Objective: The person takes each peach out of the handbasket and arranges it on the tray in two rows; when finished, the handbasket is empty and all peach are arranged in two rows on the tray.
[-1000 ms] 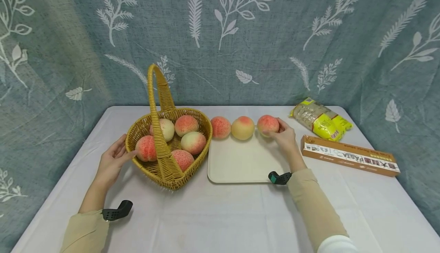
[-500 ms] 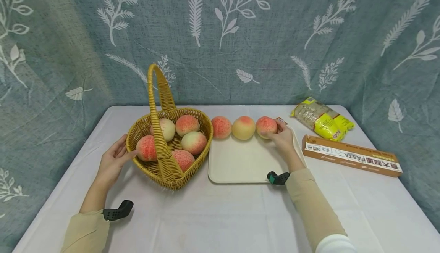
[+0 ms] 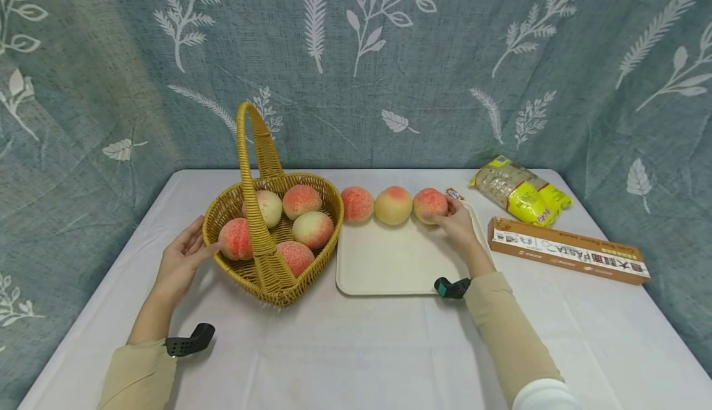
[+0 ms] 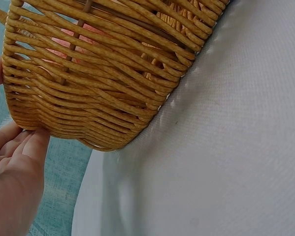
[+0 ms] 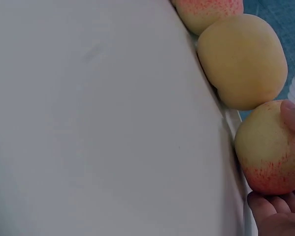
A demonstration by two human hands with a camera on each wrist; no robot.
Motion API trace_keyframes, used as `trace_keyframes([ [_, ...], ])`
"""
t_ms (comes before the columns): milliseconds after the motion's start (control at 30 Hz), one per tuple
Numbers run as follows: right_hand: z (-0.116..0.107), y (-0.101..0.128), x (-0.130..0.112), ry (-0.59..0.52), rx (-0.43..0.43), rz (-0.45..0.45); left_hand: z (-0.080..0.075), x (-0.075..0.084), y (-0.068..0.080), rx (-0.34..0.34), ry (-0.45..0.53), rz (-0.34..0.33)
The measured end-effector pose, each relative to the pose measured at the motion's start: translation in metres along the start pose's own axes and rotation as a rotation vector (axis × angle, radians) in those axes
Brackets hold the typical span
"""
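Observation:
In the head view, my left hand grips the left end of a yellow wicker basket with a tall handle. The left wrist view shows thumb and fingers on either side of the basket's woven wall. Several red and pale peaches sit inside. My right hand holds a red-and-yellow peach at the back of a cream tray, thumb on one side and fingers on the other. A yellow peach sits against the held one, and beyond it is a red peach.
Behind the right hand lies a small wrapped packet. To the right are a yellow-and-clear plastic food bag and a long brown pasta box. A blue-green patterned curtain hangs along the table's back edge.
The right hand has moved slightly left with its peach, up beside the yellow one, and the small packet behind it has come into view. The left hand keeps its place on the basket.

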State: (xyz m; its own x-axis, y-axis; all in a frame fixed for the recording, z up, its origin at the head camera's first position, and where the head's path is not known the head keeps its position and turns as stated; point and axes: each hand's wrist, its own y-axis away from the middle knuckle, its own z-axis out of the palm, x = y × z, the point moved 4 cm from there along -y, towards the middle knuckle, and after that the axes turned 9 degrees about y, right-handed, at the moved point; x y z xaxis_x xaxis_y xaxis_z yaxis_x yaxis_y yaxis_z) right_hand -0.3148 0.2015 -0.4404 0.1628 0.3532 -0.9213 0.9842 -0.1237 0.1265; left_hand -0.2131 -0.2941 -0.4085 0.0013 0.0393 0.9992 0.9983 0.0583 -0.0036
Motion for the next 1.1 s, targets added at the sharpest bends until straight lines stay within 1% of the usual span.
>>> trace_keyframes([
  [100,0.001,0.0,0.001,0.009,-0.014,0.008,0.0,0.0,0.0,-0.002,0.002,0.001],
  [367,0.0,0.0,-0.002,0.047,-0.054,-0.018,0.0,0.0,0.0,-0.001,-0.003,-0.008],
  [533,-0.005,0.004,-0.009,0.073,-0.05,-0.039,0.0,0.0,-0.001,-0.007,-0.008,-0.009],
  [633,-0.01,0.005,-0.015,0.057,-0.001,-0.048,0.0,0.001,0.0,-0.009,-0.006,-0.007],
  [700,-0.013,0.006,-0.021,0.033,0.075,-0.058,0.0,0.001,0.0,-0.008,-0.005,-0.006],
  [800,-0.017,0.009,-0.033,-0.028,0.189,-0.11,0.0,0.001,0.0,-0.004,-0.008,-0.005],
  [867,-0.015,0.013,-0.043,-0.054,0.215,-0.158,0.0,0.002,0.001,-0.002,-0.01,-0.003],
  [900,-0.012,0.014,-0.048,-0.068,0.207,-0.186,0.0,0.002,0.001,-0.002,-0.01,-0.002],
  [967,-0.004,0.017,-0.058,-0.07,0.155,-0.229,-0.001,0.001,0.001,-0.002,-0.006,-0.001],
  [1033,0.007,0.021,-0.067,-0.055,0.093,-0.276,-0.001,0.001,0.001,-0.001,0.005,-0.005],
  [1100,0.019,0.025,-0.076,-0.018,0.037,-0.312,-0.001,0.0,0.0,0.0,0.012,-0.014],
])
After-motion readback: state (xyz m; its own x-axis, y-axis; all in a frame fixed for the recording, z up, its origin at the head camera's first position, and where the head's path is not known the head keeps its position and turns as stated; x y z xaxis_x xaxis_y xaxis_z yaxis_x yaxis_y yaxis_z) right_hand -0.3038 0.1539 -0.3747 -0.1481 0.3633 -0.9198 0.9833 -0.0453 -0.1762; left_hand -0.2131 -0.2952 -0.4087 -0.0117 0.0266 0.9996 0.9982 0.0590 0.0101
